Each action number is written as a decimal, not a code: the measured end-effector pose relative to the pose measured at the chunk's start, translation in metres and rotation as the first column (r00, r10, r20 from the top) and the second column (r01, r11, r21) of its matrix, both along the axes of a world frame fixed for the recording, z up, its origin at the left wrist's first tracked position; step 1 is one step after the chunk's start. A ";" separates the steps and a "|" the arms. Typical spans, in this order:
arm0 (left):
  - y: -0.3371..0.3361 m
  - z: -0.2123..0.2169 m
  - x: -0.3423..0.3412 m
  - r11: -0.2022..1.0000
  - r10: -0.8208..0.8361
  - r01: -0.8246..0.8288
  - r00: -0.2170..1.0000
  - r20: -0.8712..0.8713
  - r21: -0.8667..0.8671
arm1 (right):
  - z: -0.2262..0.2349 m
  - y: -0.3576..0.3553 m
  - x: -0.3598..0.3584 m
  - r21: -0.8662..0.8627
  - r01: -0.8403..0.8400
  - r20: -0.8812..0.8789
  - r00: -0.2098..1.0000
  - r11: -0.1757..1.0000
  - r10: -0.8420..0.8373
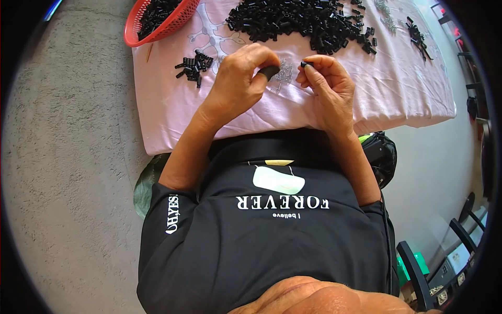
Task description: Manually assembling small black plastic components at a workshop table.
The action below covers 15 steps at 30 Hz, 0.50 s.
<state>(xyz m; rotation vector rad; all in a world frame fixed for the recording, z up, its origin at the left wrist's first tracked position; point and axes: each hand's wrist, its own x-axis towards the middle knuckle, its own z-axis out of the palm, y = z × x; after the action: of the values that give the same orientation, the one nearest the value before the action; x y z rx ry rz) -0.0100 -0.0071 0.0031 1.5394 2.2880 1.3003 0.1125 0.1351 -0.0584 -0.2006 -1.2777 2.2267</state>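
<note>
Pinching small black tube, right hand fingers clamped; left hand fingers closed on dark piece.

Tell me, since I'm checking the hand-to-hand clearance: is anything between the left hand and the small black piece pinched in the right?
Nothing visible blocks it. The right hand pinches a small black piece at its fingertips; the left hand, with a black cap on one fingertip, faces it across an open gap. A little heap of shiny springs lies on the pink cloth below.
</note>
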 end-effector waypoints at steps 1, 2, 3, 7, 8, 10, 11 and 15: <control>-0.006 0.001 0.001 0.997 -0.015 0.011 0.999 -0.045 -0.081 | 0.000 0.001 0.000 -0.005 0.002 0.003 1.000 1.000 -0.002; -0.010 0.001 0.002 0.987 -0.034 0.019 0.995 -0.090 -0.162 | 0.000 0.002 0.000 -0.009 -0.003 0.001 1.000 1.000 0.003; -0.015 0.000 0.004 0.978 -0.043 0.022 0.995 -0.095 -0.210 | 0.000 0.002 0.000 -0.011 -0.012 -0.003 1.000 1.000 0.012; -0.019 -0.011 0.014 0.972 -0.050 0.023 0.992 -0.114 -0.233 | 0.003 0.002 0.001 -0.031 -0.030 -0.025 0.999 0.999 0.029; -0.019 -0.013 0.016 0.973 -0.049 0.021 0.992 -0.115 -0.230 | 0.002 0.002 0.001 -0.021 -0.040 -0.019 0.999 0.999 0.040; -0.018 -0.016 0.019 0.963 -0.045 0.000 0.986 -0.158 -0.271 | 0.000 0.002 0.001 -0.005 -0.050 -0.014 0.999 0.999 0.050; -0.018 -0.015 0.019 0.964 -0.043 0.000 0.986 -0.159 -0.266 | 0.000 0.001 0.001 0.010 -0.052 -0.002 0.999 0.999 0.052; -0.015 -0.011 0.021 0.984 -0.022 -0.009 0.985 -0.170 -0.176 | 0.000 0.000 0.001 0.036 -0.050 0.038 0.998 0.998 0.049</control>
<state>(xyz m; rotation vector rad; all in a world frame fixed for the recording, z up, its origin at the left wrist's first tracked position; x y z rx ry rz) 0.0106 -0.0225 -0.0078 1.6540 2.4205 0.9662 0.1133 0.1352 -0.0581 -0.1990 -1.3555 2.2487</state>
